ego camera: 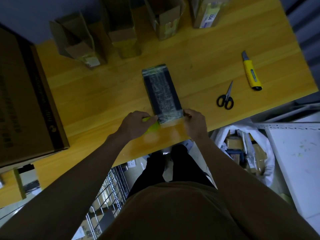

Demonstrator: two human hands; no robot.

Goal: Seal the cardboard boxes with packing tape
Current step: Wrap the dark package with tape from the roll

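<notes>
Both hands at the near end of a dark box (161, 91) lying mid-table
Left hand (136, 124) grips a yellow-green tool (153, 126); right hand (194, 122) pinches tape (170, 122) against the box's right near corner

The scene is looking dim overall, with a cool bluish tint sitting in the corners and on the floor. The wooden table (207, 54) is catching the most light and is glowing warm orange, brightest across its middle and right part. Soft pale reflections are showing on the tabletop near the front edge. The tape on the dark box (161, 89) is giving small glints. The person's torso and forearms are staying in deep shade. The wide lens is bending straight lines toward the edges, and the open cartons (121, 30) at the top are appearing soft and stretched. The hands are looking slightly blurred.
</notes>
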